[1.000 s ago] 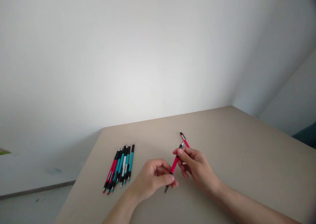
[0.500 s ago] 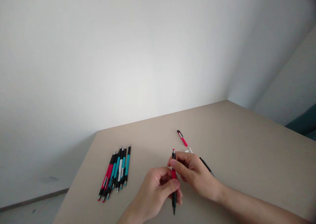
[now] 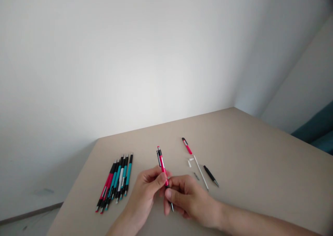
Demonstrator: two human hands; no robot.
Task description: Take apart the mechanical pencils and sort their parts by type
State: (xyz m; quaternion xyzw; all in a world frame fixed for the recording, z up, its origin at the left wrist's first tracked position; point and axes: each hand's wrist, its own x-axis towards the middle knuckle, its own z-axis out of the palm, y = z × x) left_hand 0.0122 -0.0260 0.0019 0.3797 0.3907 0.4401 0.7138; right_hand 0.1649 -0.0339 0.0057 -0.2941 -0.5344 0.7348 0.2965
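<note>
1 pink pen (image 3: 162, 165) is slanting over the worktop (image 3: 241, 152), its clicker (image 3: 158, 147) pointing away and slightly left, its tip (image 3: 172, 208) pointing back toward the wearer and slightly right. Along this long axis, the left hand (image 3: 147, 187) is clamping its grip on the barrel; the right hand (image 3: 188, 198) is pinching lower, and so is sitting nearer the tip.

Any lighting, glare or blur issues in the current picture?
Head view: soft light, the wall brightest around its middle, dimmer toward the right; head view: faint shadow on the wall left of the table; head view: no harsh glare on the held pen, small white pieces lack fine detail.
</note>
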